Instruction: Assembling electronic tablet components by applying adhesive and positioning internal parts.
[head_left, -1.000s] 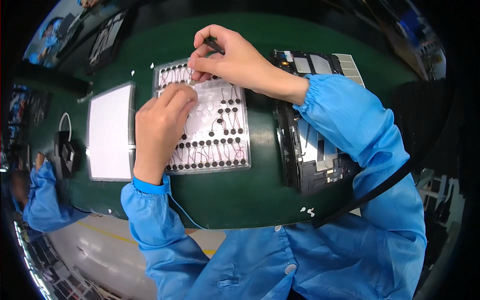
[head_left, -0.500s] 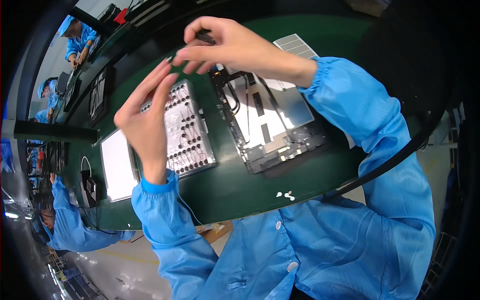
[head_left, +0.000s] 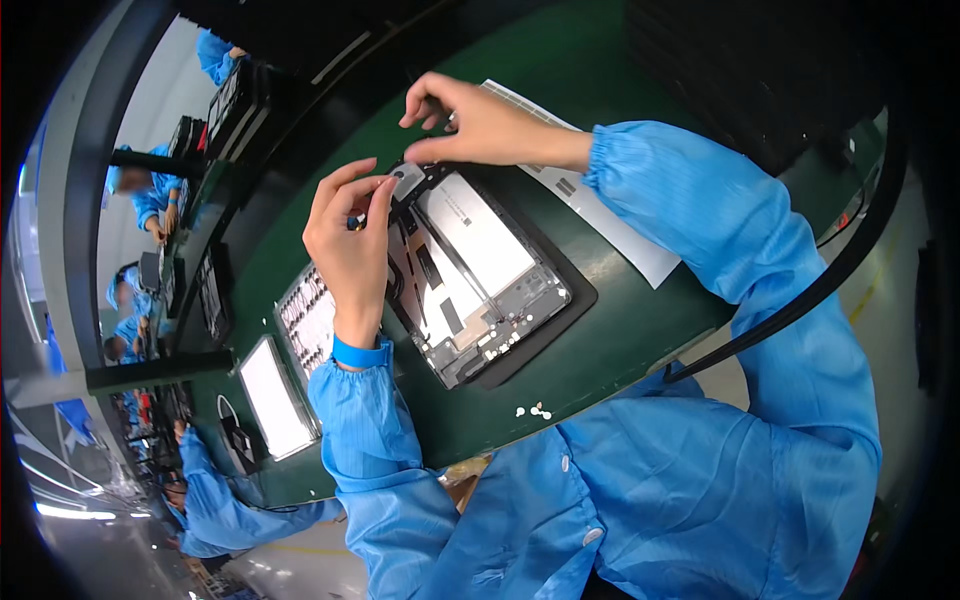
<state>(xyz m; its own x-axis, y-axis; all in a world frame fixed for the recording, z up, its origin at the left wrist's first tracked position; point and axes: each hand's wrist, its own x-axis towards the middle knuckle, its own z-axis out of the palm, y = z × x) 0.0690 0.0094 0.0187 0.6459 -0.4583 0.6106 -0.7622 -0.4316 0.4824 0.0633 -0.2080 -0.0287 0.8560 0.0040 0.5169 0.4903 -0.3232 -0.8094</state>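
Observation:
An opened tablet (head_left: 478, 235) with bare white and black inner parts lies on the green table, tilted to the right. My left hand (head_left: 348, 240) is at its far left corner, fingers bent, a small black round part (head_left: 356, 221) tucked in them. Its thumb and forefinger tips are beside a small grey piece (head_left: 407, 181) at that corner; I cannot tell whether they touch it. Just beyond the tablet's far edge is my right hand (head_left: 462, 125), thumb stretched toward the corner and other fingers curled round something small and dark, mostly hidden.
Left of the tablet lies a tray of small black round parts with wires (head_left: 308, 312), then a white sheet-like panel (head_left: 275, 395). A white printed sheet (head_left: 640, 245) is at the right. Small white bits (head_left: 535, 411) lie near the front edge. A black cable (head_left: 790, 315) crosses my right sleeve.
My hands have separated from their meeting point above the tray and come to the tablet's far corner. The view has turned, so the tablet appears more tilted.

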